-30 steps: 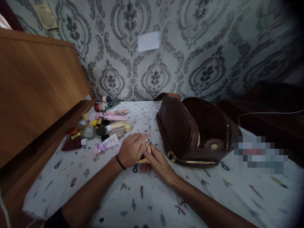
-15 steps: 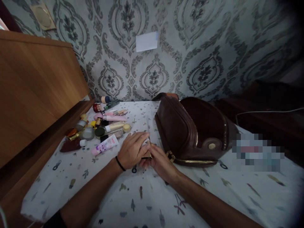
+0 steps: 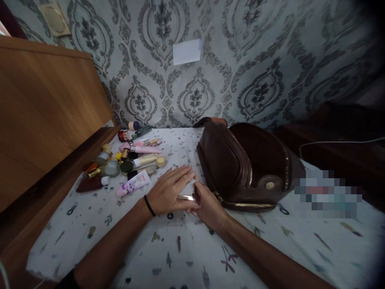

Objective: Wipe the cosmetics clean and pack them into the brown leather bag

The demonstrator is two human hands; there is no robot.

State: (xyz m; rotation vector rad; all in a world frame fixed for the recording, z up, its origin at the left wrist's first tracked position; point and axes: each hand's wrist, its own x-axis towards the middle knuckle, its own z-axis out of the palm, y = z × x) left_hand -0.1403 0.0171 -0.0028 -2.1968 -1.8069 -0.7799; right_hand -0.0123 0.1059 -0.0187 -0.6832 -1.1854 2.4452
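Both my hands meet over the patterned cloth, around a small flat case [image 3: 187, 197] with a shiny metallic edge. My left hand [image 3: 167, 192], with a black band at the wrist, lies across its top with the thumb along the near side. At the case's right end, my right hand [image 3: 208, 205] grips it with bent fingers. Much of the case is hidden, so its exact kind is unclear. Just right of my hands stands a brown leather bag [image 3: 222, 164], its zipped top gaping. To the left lies a pink-and-white tube [image 3: 134, 184].
Several cosmetics crowd the left side, among them a dark red bottle [image 3: 90, 184], a cream-coloured jar [image 3: 160, 161] and a pink tube [image 3: 146, 149]. A wooden cabinet [image 3: 51, 88] borders the left. The patterned wall [image 3: 195, 96] rises behind. A blurred patch covers something at right.
My left hand has flattened out, with its fingers reaching further over the case. The case has shifted slightly right and shows more of its shiny edge. The bag stays in place.
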